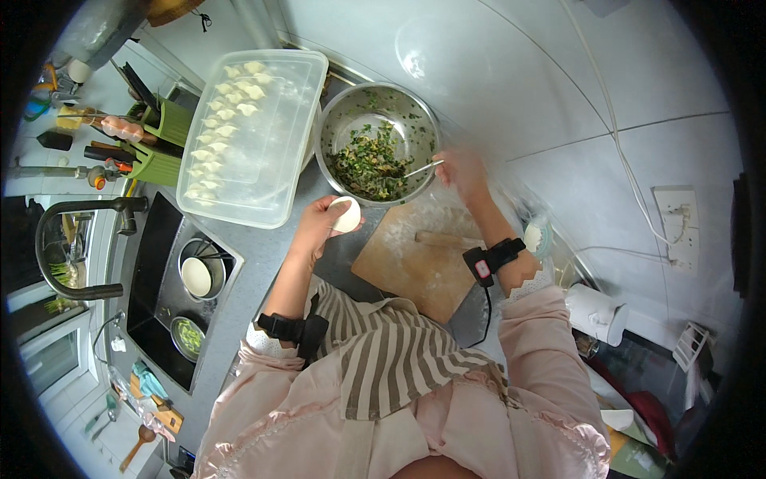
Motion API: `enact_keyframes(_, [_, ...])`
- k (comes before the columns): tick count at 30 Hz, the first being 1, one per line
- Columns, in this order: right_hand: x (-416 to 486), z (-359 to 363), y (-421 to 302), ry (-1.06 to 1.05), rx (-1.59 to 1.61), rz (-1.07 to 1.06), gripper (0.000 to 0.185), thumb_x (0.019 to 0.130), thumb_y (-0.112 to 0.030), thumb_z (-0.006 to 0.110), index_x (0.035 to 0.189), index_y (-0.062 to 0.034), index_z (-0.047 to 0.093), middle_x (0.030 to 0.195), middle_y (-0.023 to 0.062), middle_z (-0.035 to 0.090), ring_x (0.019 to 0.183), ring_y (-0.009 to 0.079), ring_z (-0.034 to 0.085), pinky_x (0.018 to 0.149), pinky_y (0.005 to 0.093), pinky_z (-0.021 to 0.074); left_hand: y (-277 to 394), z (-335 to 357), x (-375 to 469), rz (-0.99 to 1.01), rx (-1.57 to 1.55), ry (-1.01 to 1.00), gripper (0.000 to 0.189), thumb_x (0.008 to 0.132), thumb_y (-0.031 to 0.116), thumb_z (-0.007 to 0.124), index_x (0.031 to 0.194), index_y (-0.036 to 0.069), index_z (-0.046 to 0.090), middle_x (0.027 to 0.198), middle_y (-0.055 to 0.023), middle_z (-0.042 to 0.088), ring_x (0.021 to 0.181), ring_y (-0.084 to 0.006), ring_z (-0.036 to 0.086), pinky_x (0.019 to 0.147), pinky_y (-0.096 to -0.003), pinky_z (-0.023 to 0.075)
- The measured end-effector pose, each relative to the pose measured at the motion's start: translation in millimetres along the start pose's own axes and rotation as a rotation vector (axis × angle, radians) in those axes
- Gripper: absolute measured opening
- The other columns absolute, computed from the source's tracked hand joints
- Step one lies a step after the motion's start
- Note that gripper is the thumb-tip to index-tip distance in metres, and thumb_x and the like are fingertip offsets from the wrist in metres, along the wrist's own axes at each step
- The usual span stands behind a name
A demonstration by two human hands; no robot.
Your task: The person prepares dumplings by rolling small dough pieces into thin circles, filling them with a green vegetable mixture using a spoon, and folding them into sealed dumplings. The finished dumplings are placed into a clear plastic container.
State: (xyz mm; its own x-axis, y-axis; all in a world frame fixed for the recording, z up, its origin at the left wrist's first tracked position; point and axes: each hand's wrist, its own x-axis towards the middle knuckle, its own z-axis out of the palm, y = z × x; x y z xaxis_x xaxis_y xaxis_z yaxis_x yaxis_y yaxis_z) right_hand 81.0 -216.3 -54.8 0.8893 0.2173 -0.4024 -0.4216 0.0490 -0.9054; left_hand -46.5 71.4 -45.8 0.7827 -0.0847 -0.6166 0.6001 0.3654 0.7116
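Note:
My left hand (320, 223) holds a round, pale dumpling wrapper (346, 215) between thumb and fingers, just below the near rim of a stainless steel bowl (326, 123). Inside that bowl lies a chopped green and brown filling (372, 160). My right hand (462, 173), slightly blurred, grips the handle of a metal utensil (423, 169) at the bowl's right rim. Its far end is sunk in the filling, so its shape is hidden. A translucent plastic tray (272, 179) to the left carries rows of folded dumplings (224, 114).
Below the bowl lies a floured wooden board (413, 263) with a rolling pin (446, 240), partly behind my right forearm. A sink (164, 299) holding pots is at left, under a dark faucet (78, 206). Green knife holders (158, 161) stand beside the tray. A tiled wall rises at right.

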Motion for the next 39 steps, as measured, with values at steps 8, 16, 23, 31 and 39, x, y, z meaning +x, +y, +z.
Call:
enact_keyframes(8, [-13, -1, -6, 0.075, 0.371, -0.049, 0.024, 0.090, -0.017, 0.056, 0.094, 0.0041, 0.066, 0.069, 0.0086, 0.062, 0.055, 0.0134, 0.052, 0.051, 0.0259, 0.0407, 22, 24, 3, 0.232, -0.334, 0.119, 0.027, 0.099, 0.016, 0.049, 0.111, -0.005, 0.059, 0.103, -0.0148, 0.068, 0.097, -0.0222, 0.066, 0.088, -0.0328, 0.0536])
enact_keyframes(16, [-44, 31, -34, 0.242, 0.572, -0.213, 0.023, 0.093, -0.015, 0.056, 0.101, 0.0051, 0.063, 0.077, 0.0098, 0.064, 0.061, 0.0152, 0.055, 0.056, 0.0275, 0.0452, 40, 80, 54, 0.183, -0.941, 0.114, 0.029, 0.100, 0.017, 0.045, 0.120, -0.003, 0.050, 0.121, -0.0155, 0.059, 0.111, -0.0292, 0.060, 0.099, -0.0432, 0.0497])
enact_keyframes(23, [-56, 42, -14, 0.156, 0.442, -0.474, 0.022, 0.095, -0.011, 0.053, 0.109, 0.0038, 0.062, 0.090, 0.0147, 0.066, 0.075, 0.0201, 0.059, 0.068, 0.0312, 0.0467, 48, 104, 64, 0.221, -1.064, 0.110, 0.029, 0.101, 0.016, 0.041, 0.120, -0.005, 0.048, 0.120, -0.0166, 0.058, 0.111, -0.0299, 0.059, 0.099, -0.0442, 0.0500])
enact_keyframes(31, [-83, 47, -5, 0.120, -0.083, -0.666, 0.019, 0.094, -0.006, 0.053, 0.108, 0.0004, 0.064, 0.097, 0.0112, 0.065, 0.082, 0.0184, 0.059, 0.079, 0.0316, 0.0474, 53, 104, 68, 0.231, -1.062, 0.070, 0.032, 0.103, 0.021, 0.036, 0.120, -0.004, 0.047, 0.121, -0.0162, 0.057, 0.109, -0.0282, 0.059, 0.096, -0.0420, 0.0503])
enact_keyframes(39, [-93, 44, -8, 0.084, -0.232, -0.748, 0.020, 0.094, -0.005, 0.055, 0.110, 0.0006, 0.065, 0.100, 0.0116, 0.063, 0.087, 0.0177, 0.060, 0.078, 0.0319, 0.0491, 53, 103, 63, 0.224, -0.965, 0.006, 0.043, 0.105, 0.029, 0.023, 0.122, -0.002, 0.047, 0.122, -0.0148, 0.057, 0.112, -0.0287, 0.056, 0.099, -0.0435, 0.0461])
